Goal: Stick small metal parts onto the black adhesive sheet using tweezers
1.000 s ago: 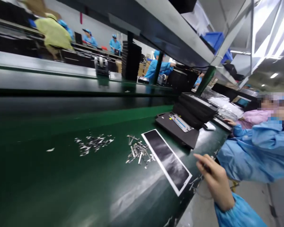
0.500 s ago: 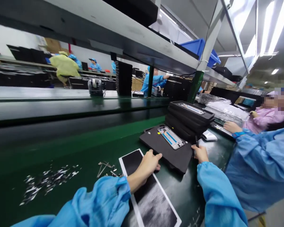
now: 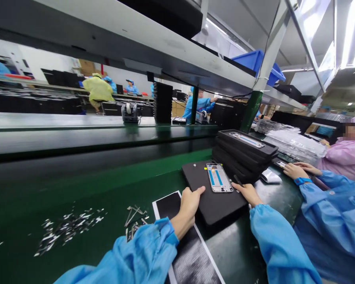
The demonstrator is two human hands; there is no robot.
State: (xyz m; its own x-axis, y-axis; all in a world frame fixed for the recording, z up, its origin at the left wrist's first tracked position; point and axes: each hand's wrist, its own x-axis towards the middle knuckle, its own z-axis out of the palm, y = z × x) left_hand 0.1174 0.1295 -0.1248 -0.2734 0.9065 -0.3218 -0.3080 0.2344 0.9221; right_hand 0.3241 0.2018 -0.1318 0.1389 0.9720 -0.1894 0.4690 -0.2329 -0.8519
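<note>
My left hand (image 3: 191, 203) is closed on the left edge of a flat black foam pad (image 3: 221, 207), with the thumb on top and the fingers underneath. A silver phone frame (image 3: 219, 179) with two blue strips lies on the pad, a small yellow tab at its upper left. My right hand (image 3: 250, 193) is at the pad's right side, its fingertips by the frame's lower right corner. It holds a slim black pen-like tool (image 3: 237, 180). Below my left wrist lies a dark sheet with a white border (image 3: 205, 258), partly hidden by my arm.
Stacked black foam trays (image 3: 239, 157) stand behind the pad, another phone frame (image 3: 245, 139) on top. Small scraps (image 3: 68, 228) and metal strips (image 3: 133, 217) lie on the green bench (image 3: 106, 177). A co-worker's hand (image 3: 296, 170) is at the right. A shelf (image 3: 171, 51) hangs overhead.
My left hand has taken hold of the pad's left edge. The pad and phone frame have turned and come slightly nearer. My right hand has moved in beside the frame. The view has shifted left.
</note>
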